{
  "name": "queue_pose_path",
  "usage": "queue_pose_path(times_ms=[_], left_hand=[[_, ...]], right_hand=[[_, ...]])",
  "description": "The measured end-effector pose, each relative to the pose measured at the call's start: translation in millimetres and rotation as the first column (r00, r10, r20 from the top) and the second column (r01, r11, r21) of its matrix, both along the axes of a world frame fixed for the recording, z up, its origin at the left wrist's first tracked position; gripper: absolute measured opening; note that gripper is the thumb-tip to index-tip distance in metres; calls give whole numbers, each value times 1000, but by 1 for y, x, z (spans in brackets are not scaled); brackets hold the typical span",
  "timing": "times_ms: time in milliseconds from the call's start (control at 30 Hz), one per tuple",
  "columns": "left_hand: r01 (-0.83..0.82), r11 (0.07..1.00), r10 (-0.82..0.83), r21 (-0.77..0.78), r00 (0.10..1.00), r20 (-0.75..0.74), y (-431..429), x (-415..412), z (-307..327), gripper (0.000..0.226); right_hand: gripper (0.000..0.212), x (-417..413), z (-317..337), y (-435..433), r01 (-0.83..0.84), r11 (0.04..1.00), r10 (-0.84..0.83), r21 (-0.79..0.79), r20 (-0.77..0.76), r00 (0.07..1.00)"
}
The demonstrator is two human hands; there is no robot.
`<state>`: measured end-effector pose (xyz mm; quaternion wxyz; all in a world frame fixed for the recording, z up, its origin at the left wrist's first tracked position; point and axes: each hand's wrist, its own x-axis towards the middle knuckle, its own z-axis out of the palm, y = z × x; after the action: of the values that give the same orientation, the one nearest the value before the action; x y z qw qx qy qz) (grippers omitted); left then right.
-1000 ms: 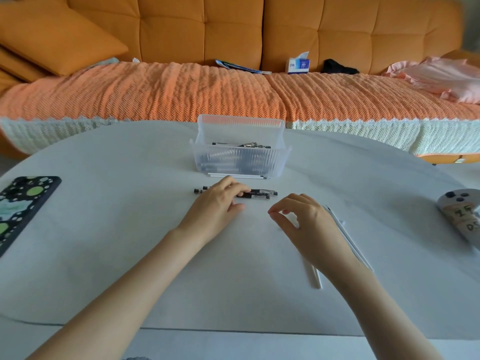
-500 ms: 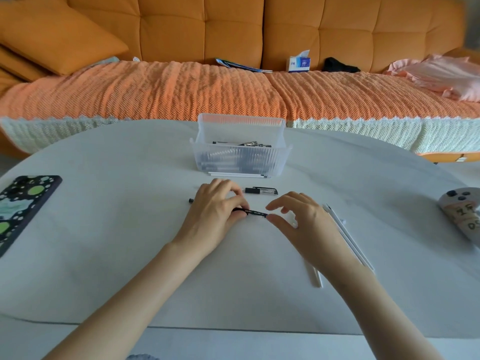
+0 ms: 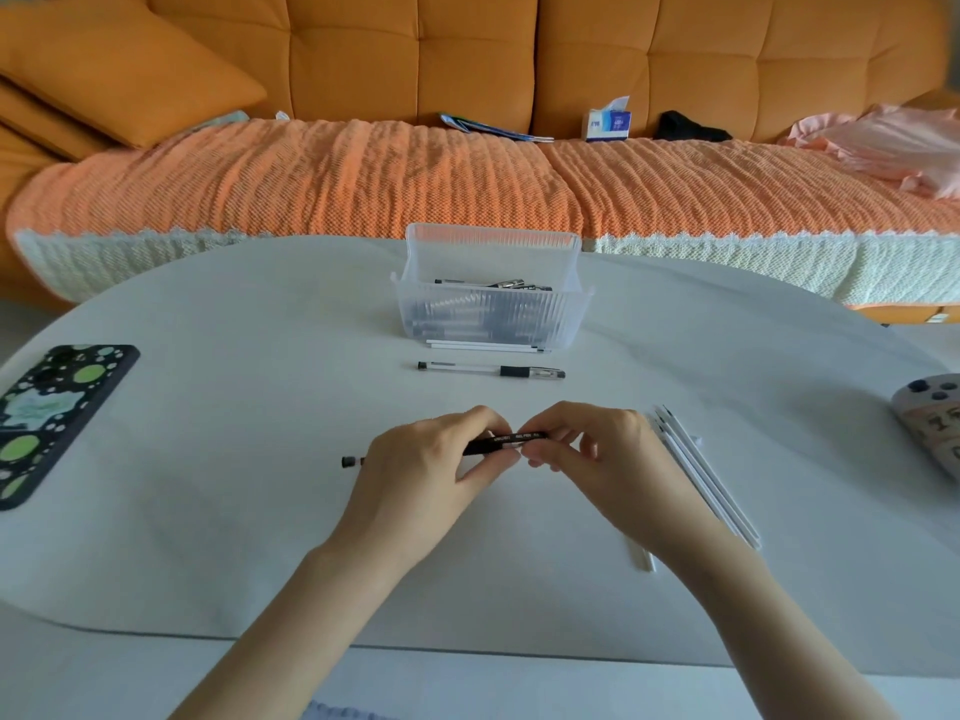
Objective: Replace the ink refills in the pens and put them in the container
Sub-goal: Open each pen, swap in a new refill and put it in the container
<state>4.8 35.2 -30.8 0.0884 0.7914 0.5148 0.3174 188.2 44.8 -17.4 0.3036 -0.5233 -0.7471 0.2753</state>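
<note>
A black pen (image 3: 504, 443) is held level just above the white table, near its middle. My left hand (image 3: 426, 470) grips its left part, and the pen's end cap sticks out left of that hand. My right hand (image 3: 592, 459) pinches its right end. A second pen (image 3: 491, 370), clear with a black grip, lies flat on the table beyond my hands. Behind it stands the ribbed clear container (image 3: 493, 324) with several pens inside. White refills (image 3: 701, 470) lie in a bundle to the right of my right hand.
A phone in a dotted green and black case (image 3: 47, 418) lies at the table's left edge. A grey device with buttons (image 3: 930, 418) sits at the right edge. More white refills (image 3: 483, 346) lie against the container's front. An orange sofa runs behind the table.
My left hand has brought the black pen from beside the clear pen toward me. My right hand has come in and taken its right end. The clear pen stays on the table.
</note>
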Motion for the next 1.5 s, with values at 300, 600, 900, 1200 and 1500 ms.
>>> queue_pose_path(times_ms=[300,600,900,1200,1500], left_hand=[[-54,998,54,11,997,-46,1,-2,-2,32],[-40,992,29,-116,995,-98,3,-18,-2,31],[18,967,-37,-253,997,-71,5,-21,3,17],[113,987,-113,-117,994,6,8,-19,0,13],[104,983,-83,-149,987,136,13,-17,0,9]], right_hand=[[14,-2,7,-2,-33,999,31,-36,-63,998],[6,6,3,1,68,996,-66,-61,37,997],[16,3,-11,2,-16,1000,12,8,333,943],[6,-9,4,-4,32,999,-31,-10,24,999],[8,-13,6,-5,48,997,-47,60,-21,999]])
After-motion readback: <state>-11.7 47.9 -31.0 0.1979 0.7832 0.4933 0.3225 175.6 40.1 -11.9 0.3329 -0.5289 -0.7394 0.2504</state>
